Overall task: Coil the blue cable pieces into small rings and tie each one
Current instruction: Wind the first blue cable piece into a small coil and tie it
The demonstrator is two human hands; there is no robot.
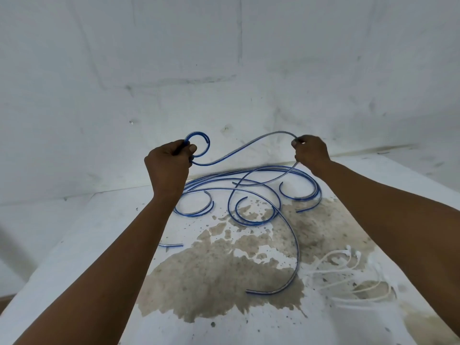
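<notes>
My left hand point(169, 160) is raised above the table and grips one end of a blue cable piece point(239, 149), which curls there into a small ring point(199, 145). That cable arcs to the right, where my right hand point(311, 151) pinches it, and from there it hangs down to the table and trails toward me. Several more blue cable pieces point(251, 195) lie loosely curled on the white table point(99, 245) below my hands. A short blue offcut point(171, 244) lies by my left forearm.
A bundle of white zip ties point(348, 277) lies at the right, partly under my right forearm. A large brown stain point(219, 282) covers the table's middle. A stained white wall point(224, 70) rises directly behind the table.
</notes>
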